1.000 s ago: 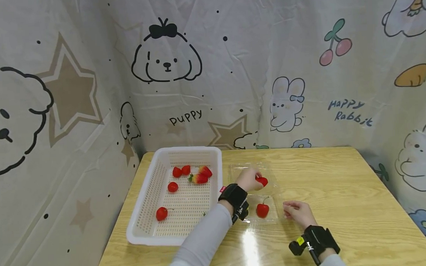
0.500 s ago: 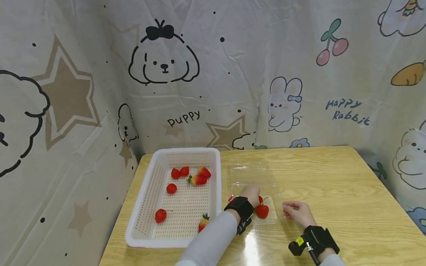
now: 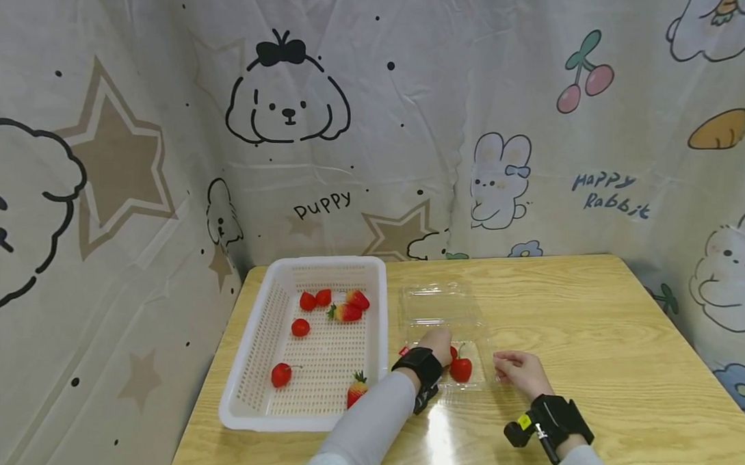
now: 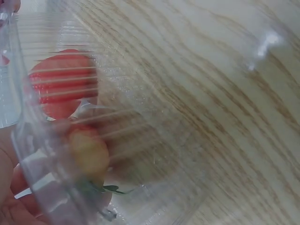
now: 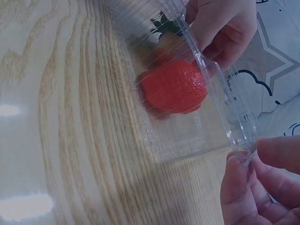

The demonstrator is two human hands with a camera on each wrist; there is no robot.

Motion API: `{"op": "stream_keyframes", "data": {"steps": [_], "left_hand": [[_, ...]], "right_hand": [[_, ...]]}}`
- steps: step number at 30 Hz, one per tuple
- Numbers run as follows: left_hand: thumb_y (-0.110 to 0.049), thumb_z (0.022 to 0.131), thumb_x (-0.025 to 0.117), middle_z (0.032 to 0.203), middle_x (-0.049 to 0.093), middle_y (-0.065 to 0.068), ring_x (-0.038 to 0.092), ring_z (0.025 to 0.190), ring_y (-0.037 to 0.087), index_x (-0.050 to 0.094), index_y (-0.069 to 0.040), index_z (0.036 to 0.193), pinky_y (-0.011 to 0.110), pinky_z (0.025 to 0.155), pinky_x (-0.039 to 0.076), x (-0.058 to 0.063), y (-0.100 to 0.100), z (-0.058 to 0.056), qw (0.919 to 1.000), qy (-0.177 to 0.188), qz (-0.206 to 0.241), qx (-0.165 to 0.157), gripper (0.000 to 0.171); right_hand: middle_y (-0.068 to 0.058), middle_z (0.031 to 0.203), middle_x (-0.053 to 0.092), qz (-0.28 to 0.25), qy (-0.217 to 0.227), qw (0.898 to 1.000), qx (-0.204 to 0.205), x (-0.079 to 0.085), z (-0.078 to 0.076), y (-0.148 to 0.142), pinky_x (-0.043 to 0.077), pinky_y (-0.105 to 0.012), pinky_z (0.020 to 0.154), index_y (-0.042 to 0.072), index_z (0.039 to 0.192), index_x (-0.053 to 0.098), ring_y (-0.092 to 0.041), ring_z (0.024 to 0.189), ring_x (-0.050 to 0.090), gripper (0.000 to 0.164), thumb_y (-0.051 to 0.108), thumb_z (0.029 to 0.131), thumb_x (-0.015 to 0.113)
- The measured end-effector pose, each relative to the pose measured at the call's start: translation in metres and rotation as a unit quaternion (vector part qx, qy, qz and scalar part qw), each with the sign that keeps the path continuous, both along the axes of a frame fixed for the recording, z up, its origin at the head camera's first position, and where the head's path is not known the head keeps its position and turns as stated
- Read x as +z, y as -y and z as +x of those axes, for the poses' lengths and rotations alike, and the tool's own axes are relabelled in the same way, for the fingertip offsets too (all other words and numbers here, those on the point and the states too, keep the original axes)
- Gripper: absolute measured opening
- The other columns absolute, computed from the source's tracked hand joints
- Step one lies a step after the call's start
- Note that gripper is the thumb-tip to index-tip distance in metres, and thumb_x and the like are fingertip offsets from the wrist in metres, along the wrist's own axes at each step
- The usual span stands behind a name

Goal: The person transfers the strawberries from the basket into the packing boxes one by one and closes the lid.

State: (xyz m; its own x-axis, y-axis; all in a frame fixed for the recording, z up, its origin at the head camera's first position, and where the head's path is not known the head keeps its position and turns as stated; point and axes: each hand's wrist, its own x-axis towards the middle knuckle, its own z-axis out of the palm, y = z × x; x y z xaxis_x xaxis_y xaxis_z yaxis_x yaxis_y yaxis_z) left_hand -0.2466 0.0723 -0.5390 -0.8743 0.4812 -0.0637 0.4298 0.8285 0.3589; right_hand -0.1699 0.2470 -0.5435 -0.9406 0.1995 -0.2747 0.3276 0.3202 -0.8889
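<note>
A clear plastic clamshell box (image 3: 476, 385) sits on the table, its lid (image 3: 438, 300) folded back to the far side. Inside lies a large red cherry (image 3: 460, 370), its stem upright. My left hand (image 3: 436, 344) reaches into the box with bent fingers around a strawberry (image 4: 88, 152); the red end is beside the cherry, and yellowish flesh and green leaves show through the wall. The hand hides part of this grip. At the box's near right corner, my right hand (image 3: 525, 373) pinches the plastic rim (image 5: 234, 131) between thumb and fingers.
A white perforated basket (image 3: 244, 374) stands left of the box. It holds several red fruits, among them a cherry (image 3: 281, 374) and a leafy strawberry (image 3: 356, 390) partly behind the left sleeve (image 3: 367, 424). A printed curtain (image 3: 370, 157) hangs behind the wooden table (image 3: 597, 320).
My left hand has come down from over the lid into the box with the strawberry, then stayed nearly still. My right hand keeps its place on the rim.
</note>
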Motion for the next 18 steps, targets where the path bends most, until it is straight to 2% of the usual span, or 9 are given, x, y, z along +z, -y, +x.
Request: {"op": "stream_keyframes", "data": {"steps": [8, 13, 16, 18], "left_hand": [[-0.004, 0.065, 0.071, 0.059, 0.05, 0.001, 0.043, 0.053, 0.014, 0.052, -0.006, 0.062, 0.022, 0.05, 0.036, 0.003, 0.003, 0.0, 0.9998, 0.016, 0.007, -0.008, 0.02], [-0.008, 0.067, 0.071, 0.057, 0.048, 0.0, 0.042, 0.052, 0.014, 0.051, -0.007, 0.062, 0.023, 0.048, 0.033, 0.006, 0.004, -0.001, 0.9996, 0.028, -0.002, -0.009, 0.021], [-0.011, 0.068, 0.07, 0.059, 0.05, 0.001, 0.044, 0.054, 0.015, 0.053, -0.007, 0.063, 0.024, 0.048, 0.034, 0.01, 0.004, -0.003, 0.9994, 0.033, -0.007, -0.01, 0.019], [-0.012, 0.069, 0.069, 0.065, 0.057, 0.002, 0.05, 0.058, 0.015, 0.059, -0.006, 0.069, 0.024, 0.051, 0.037, 0.018, 0.004, -0.005, 0.9993, 0.035, -0.005, -0.009, 0.012]], "right_hand": [[-0.016, 0.083, 0.064, -0.007, -0.006, 1.0, 0.0, 0.001, -0.001, 0.0, 0.052, -0.028, 0.062, -0.015, 0.111, 0.056, -0.012, 0.065, 0.059, 0.029, 0.004, 0.089, 0.054], [-0.013, 0.081, 0.064, 0.005, -0.006, 1.0, 0.0, 0.002, 0.0, 0.001, 0.052, -0.028, 0.063, -0.014, 0.11, 0.056, -0.012, 0.066, 0.059, 0.028, 0.005, 0.089, 0.054], [-0.012, 0.08, 0.064, 0.006, -0.004, 1.0, 0.0, 0.003, 0.0, 0.001, 0.052, -0.028, 0.063, -0.014, 0.11, 0.056, -0.012, 0.066, 0.059, 0.029, 0.005, 0.089, 0.055], [-0.014, 0.081, 0.064, 0.001, -0.005, 1.0, 0.001, 0.003, 0.001, 0.001, 0.052, -0.028, 0.062, -0.015, 0.11, 0.056, -0.012, 0.066, 0.059, 0.029, 0.005, 0.089, 0.055]]}}
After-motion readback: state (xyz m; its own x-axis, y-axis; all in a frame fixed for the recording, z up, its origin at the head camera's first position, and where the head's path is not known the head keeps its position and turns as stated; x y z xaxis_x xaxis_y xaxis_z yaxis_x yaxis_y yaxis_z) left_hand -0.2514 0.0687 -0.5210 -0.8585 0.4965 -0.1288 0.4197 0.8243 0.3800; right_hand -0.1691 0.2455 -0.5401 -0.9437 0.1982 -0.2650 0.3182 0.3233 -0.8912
